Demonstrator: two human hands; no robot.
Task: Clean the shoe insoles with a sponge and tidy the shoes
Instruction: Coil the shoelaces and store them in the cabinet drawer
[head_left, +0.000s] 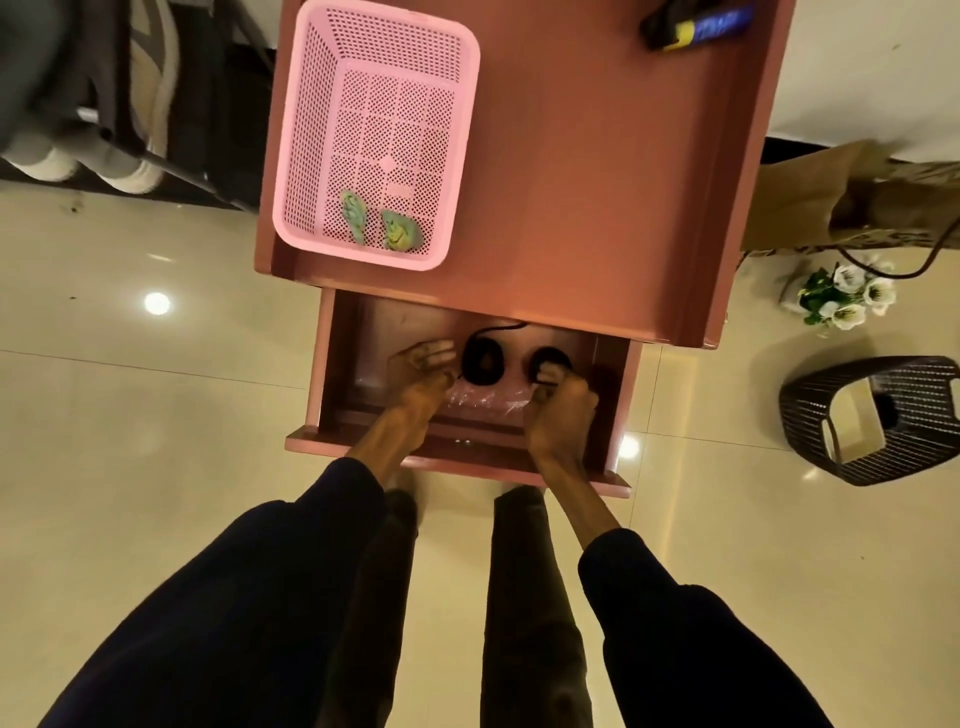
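Two black shoes stand in the open drawer (337, 364) of a reddish table, seen from above: the left shoe (480, 358) and the right shoe (550, 357), which is partly hidden. My left hand (421, 366) rests against the left shoe's side with its fingers stretched out. My right hand (561, 395) curls its fingers over the right shoe's rim and grips it. Clear plastic wrap (483, 402) lies in the drawer under my hands. Two green sponges (400, 231) lie in the near corner of a pink basket (306, 156) on the tabletop.
A dark object with a blue and yellow label (696, 26) lies at the table's far right. On the tiled floor stand a dark woven bin (810, 410), white artificial flowers (847, 296) and a brown paper bag (857, 197) to the right. White shoes (78, 163) sit far left.
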